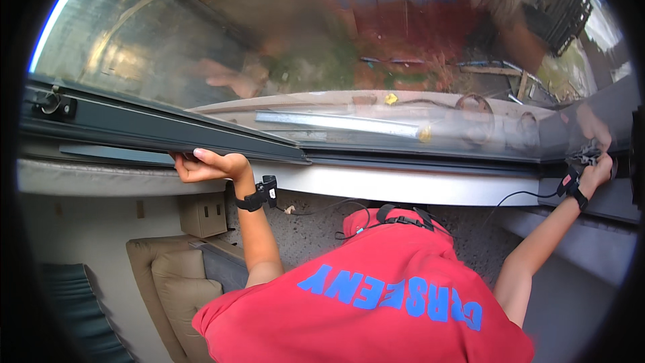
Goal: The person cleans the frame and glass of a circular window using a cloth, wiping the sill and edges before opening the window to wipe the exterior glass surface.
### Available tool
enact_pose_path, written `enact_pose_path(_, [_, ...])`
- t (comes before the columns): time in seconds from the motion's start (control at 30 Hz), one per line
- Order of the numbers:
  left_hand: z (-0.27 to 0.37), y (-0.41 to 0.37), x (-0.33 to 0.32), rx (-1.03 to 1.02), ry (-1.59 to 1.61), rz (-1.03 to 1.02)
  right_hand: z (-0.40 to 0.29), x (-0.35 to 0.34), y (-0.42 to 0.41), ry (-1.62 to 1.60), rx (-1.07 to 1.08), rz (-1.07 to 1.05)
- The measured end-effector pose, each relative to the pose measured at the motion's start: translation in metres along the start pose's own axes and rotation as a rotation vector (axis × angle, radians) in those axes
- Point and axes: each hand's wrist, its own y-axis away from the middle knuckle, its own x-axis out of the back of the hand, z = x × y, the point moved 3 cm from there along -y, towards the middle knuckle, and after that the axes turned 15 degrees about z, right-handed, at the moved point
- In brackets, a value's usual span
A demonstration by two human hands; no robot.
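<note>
Fingers curled, my left hand lies against the lower edge of the dark sliding window sash. Some of its fingertips are hidden, and whether it grips the rail cannot be made out. At the far right, my right hand holds a crumpled grey cloth against the window by the dark side frame. The window glass carries reflections of both hands. Below it runs a white inner sill. Each wrist wears a black strap with a small cabled device.
Outside the glass, a metal profile lies on a ledge with yellow lumps and a rusty ring. A lock with a key ring sits on the sash at left. Behind me are a beige sofa, a small cabinet and a dark curtain.
</note>
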Motion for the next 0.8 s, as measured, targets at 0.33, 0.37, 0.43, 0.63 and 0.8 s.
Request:
enact_pose_path(0.33, [0.001,0.0,0.002,0.088,0.007,0.041,-0.028,0.007,0.104,0.563,1.267,-0.358])
enact_pose_path(0.37, [0.002,-0.001,0.001,0.087,0.003,0.044,-0.035,0.003,0.118,0.577,1.33,-0.371])
enact_pose_path(0.43, [0.003,0.0,-0.002,0.095,0.006,0.047,-0.016,0.011,0.095,0.389,0.86,-0.305])
enact_pose_path(0.63, [0.003,0.0,0.002,0.109,0.036,0.037,-0.052,-0.043,0.247,-0.022,0.065,-0.077])
enact_pose_path(0.8, [-0.001,-0.001,0.0,0.102,0.042,0.021,-0.044,-0.037,0.328,0.033,0.088,-0.055])
